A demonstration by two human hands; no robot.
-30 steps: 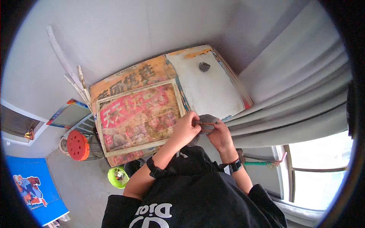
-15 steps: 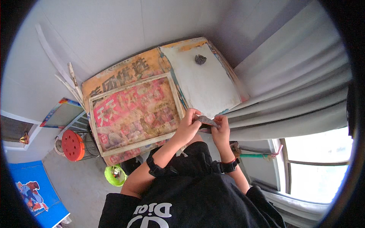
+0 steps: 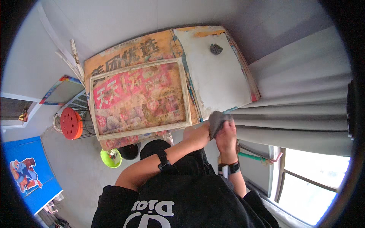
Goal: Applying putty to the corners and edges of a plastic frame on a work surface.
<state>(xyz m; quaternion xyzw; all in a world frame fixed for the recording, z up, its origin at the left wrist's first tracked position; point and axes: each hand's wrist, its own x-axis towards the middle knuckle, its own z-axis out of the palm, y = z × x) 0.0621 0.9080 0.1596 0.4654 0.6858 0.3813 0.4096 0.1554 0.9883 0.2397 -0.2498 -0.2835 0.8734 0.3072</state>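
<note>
My left hand and my right hand meet at the near edge of a table, both closed on a grey cloth held between them. The cloth sits just over the front edge of a white board that lies on the table's right part. A small dark grey lump rests near the board's far end. To the left lies a wooden frame around a red and yellow printed sheet.
Grey curtains hang close on the right, a bright window below them. A red round stool, a green bowl and a blue panel stand on the floor at left. Wooden strips lean on the wall.
The view has shifted so the table sits higher and more to the right. My hands stayed together at the table's near edge; the grey cloth now shows bunched between them.
</note>
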